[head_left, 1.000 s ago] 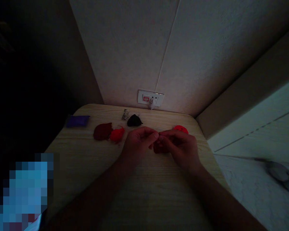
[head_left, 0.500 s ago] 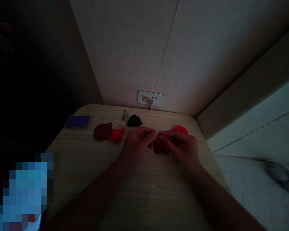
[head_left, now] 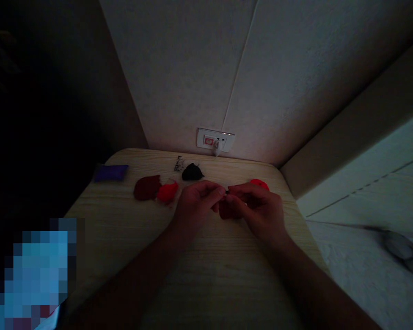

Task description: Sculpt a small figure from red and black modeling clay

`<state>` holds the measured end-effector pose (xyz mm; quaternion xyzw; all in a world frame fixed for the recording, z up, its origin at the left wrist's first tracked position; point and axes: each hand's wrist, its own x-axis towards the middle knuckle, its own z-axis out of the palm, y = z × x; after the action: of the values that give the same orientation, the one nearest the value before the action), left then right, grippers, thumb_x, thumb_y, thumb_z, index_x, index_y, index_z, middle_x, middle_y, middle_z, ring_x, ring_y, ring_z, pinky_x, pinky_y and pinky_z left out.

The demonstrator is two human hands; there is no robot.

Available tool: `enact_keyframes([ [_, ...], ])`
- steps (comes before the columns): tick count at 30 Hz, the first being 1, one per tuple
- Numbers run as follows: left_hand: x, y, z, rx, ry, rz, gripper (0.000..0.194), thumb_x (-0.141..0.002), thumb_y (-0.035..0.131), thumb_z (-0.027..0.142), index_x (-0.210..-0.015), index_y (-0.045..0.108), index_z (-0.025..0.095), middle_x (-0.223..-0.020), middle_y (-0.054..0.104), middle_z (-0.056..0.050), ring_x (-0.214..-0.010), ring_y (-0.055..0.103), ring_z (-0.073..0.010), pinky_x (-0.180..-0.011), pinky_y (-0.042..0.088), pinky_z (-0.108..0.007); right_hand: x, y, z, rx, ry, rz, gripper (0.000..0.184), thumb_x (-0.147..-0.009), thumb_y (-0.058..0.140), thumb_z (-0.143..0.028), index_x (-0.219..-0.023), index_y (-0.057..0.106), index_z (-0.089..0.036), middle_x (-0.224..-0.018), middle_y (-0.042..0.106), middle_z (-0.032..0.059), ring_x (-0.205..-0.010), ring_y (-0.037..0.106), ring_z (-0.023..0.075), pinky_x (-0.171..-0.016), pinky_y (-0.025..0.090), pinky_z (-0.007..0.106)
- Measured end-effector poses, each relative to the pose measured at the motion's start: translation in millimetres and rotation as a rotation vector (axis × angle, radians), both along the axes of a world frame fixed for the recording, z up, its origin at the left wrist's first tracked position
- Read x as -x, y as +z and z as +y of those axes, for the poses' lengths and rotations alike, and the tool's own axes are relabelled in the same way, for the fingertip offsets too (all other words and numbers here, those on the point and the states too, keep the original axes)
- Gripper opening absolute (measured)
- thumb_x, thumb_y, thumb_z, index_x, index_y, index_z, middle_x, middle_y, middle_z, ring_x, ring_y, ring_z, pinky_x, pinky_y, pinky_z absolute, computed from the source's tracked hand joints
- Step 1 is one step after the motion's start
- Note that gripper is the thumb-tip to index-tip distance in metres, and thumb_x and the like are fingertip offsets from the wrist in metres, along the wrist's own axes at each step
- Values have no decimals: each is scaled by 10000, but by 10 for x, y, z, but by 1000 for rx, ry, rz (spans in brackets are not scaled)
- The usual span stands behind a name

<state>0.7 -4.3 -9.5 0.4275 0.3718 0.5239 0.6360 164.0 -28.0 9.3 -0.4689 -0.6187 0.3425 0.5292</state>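
Note:
Over the middle of the wooden table, the fingertips of my left hand and my right hand almost meet. Between them they pinch a tiny dark piece, which looks like black clay. Just below the fingers lies a dark red piece, partly hidden by my right hand. A bright red round piece with dark dots sits behind my right hand. Beyond my left hand is a black clay lump. To its left lie a bright red clay lump and a dark red, flattened clay lump.
A purple packet lies at the table's far left edge. A small dark-specked wrapper is near the back edge. On the wall behind, a socket holds a plug. A pixelated bright patch covers the lower left. The room is dim.
Both hands stay almost in place, still pinching together. My fingertips have shifted slightly, and a bit more of the dark piece shows between them.

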Motion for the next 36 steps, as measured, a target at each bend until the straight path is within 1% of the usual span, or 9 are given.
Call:
enact_keyframes([
  [2,0,15,-6,-7,-3,19,195,-774,790,340,-742,728,158,-640,674,2,-560,543,-103,-557,432,-242,0,-1,-10,-25,21,-22,125,-846,837,-295,-953,807,-238,-854,797,40,-694,760,175,-586,632,265],
  [6,-2,34,-10,-15,-4,33,210,-782,789,345,-710,717,161,-609,648,16,-560,536,-99,-561,422,-236,-7,-12,-23,-58,15,-67,67,-891,782,-241,-956,799,-236,-826,779,32,-671,740,164,-571,608,264],
  [8,-3,34,-9,-10,-6,26,208,-783,787,350,-721,722,163,-634,670,7,-563,535,-100,-561,421,-239,-19,-27,-22,-76,25,-91,74,-901,772,-235,-972,793,-233,-848,775,37,-693,739,168,-591,607,274],
  [12,-1,28,-12,-7,-20,32,219,-789,782,366,-737,733,160,-659,686,-8,-577,537,-107,-573,428,-247,-53,-62,-12,-139,33,-137,125,-901,780,-214,-1020,794,-249,-925,774,45,-811,739,184,-683,605,299],
  [20,-3,-2,2,-13,-20,26,215,-792,775,361,-712,722,168,-663,682,-6,-574,545,-111,-573,426,-254,-66,-28,-18,-182,20,-238,79,-938,739,-199,-964,789,-254,-871,766,31,-788,707,173,-674,563,294],
  [25,-2,-8,8,-11,-15,22,215,-789,776,357,-702,719,169,-651,677,-2,-569,541,-109,-568,425,-253,-67,-37,-16,-169,29,-227,77,-936,734,-196,-975,780,-246,-875,759,37,-782,702,173,-684,568,305],
  [28,4,-17,6,-3,1,19,205,-790,784,361,-737,734,169,-665,684,-4,-580,548,-111,-569,427,-252,-45,-52,-9,-156,32,-135,132,-904,770,-191,-1021,775,-251,-938,751,46,-819,721,180,-682,589,302],
  [31,7,-19,2,2,8,20,207,-797,790,364,-746,742,169,-628,658,7,-575,542,-109,-571,424,-248,-22,-56,-7,-141,47,-73,185,-874,802,-191,-1045,772,-254,-957,746,44,-811,730,176,-673,602,296],
  [36,1,-5,1,-2,-4,10,213,-792,797,364,-741,737,165,-657,680,0,-577,545,-105,-567,429,-244,-46,-67,-3,-115,29,-137,122,-905,776,-223,-1025,783,-241,-917,764,47,-801,732,181,-694,605,310],
])
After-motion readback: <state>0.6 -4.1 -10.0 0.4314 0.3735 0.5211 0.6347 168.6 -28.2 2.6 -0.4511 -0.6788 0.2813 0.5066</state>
